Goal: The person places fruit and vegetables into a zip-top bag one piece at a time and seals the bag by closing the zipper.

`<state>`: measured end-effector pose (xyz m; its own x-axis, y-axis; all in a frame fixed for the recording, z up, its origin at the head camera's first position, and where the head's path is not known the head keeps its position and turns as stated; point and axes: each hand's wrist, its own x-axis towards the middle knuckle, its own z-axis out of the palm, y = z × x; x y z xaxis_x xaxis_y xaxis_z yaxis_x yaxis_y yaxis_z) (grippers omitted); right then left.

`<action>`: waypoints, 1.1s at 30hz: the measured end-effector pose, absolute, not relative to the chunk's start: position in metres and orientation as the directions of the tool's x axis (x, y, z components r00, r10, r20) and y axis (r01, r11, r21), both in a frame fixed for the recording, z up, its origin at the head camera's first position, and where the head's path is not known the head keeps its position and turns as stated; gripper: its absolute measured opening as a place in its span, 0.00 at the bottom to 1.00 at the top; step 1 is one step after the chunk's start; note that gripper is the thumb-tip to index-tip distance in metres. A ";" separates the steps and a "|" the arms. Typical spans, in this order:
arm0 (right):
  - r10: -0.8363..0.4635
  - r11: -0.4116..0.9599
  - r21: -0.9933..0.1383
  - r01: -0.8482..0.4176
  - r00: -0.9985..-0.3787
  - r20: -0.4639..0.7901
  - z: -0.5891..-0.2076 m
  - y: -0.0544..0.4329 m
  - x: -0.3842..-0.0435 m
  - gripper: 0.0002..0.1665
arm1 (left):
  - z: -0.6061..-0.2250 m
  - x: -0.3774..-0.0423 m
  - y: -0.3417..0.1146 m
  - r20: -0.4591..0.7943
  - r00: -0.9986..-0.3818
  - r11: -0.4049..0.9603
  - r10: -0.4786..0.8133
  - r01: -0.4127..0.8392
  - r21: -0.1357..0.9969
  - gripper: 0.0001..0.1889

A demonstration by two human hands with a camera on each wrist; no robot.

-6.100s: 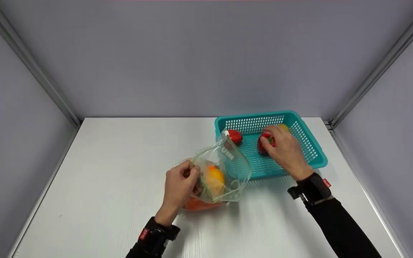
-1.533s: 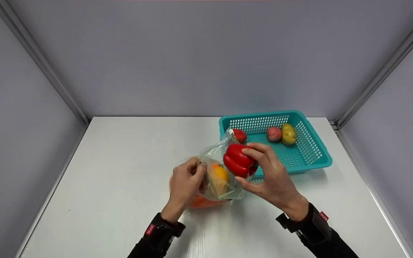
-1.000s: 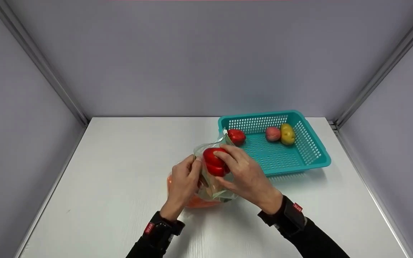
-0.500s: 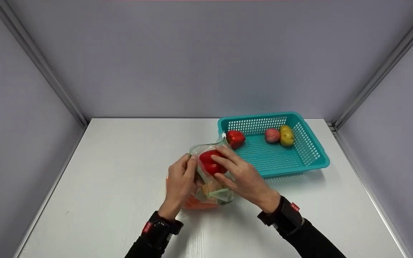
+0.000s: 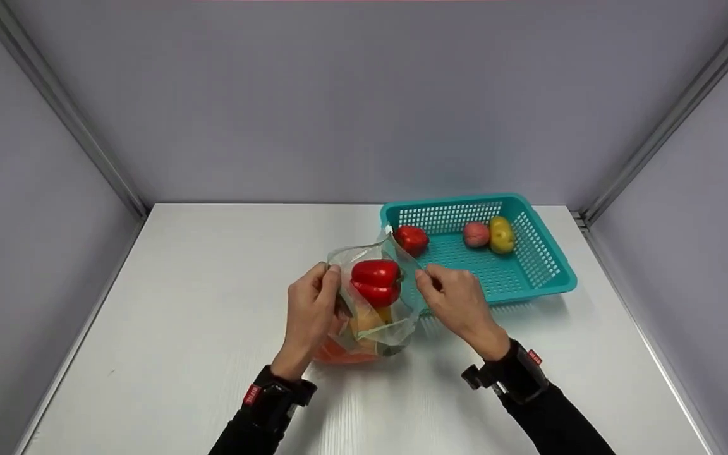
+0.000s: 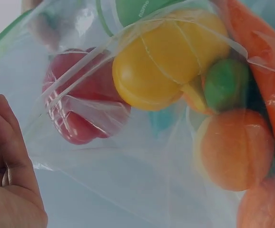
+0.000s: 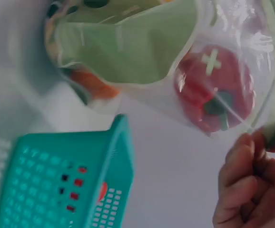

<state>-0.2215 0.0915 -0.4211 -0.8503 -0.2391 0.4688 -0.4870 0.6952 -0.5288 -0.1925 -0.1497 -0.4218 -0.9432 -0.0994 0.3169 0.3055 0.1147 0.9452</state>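
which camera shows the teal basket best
The head view: it shows nearly the whole basket, including the inside, with the bag and right hand covering part. The right wrist view shows mostly one outer side, cut off at the bottom edge. The left wrist view shows only unclear teal patches.

Wht tbl [image 5: 200, 328] — gry walls [image 5: 364, 101] on 3 sides

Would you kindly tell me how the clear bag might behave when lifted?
The clear bag would probably be floppy, since its sides crease. It may sag, as the red pepper and yellow produce show inside.
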 end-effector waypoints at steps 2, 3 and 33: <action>-0.232 0.665 -0.553 -0.502 -0.843 0.486 -0.412 0.083 -0.226 0.26 | -0.417 -0.194 -0.152 0.334 -0.937 0.100 -0.103 0.324 0.941 0.19; -0.227 0.650 -0.564 -0.510 -0.838 0.496 -0.408 0.079 -0.228 0.25 | -0.414 -0.195 -0.154 0.343 -0.933 0.094 -0.108 0.334 0.938 0.19; -0.215 0.513 -0.639 -0.573 -0.807 0.550 -0.381 0.085 -0.236 0.23 | -0.393 -0.202 -0.177 0.364 -0.929 0.067 -0.068 0.360 0.931 0.22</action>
<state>-0.2359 0.0848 -0.3813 -0.8066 -0.2152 0.5505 -0.5730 0.5135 -0.6388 -0.2024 -0.1775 -0.3929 -0.9288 -0.0684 0.3642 0.3600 0.0666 0.9306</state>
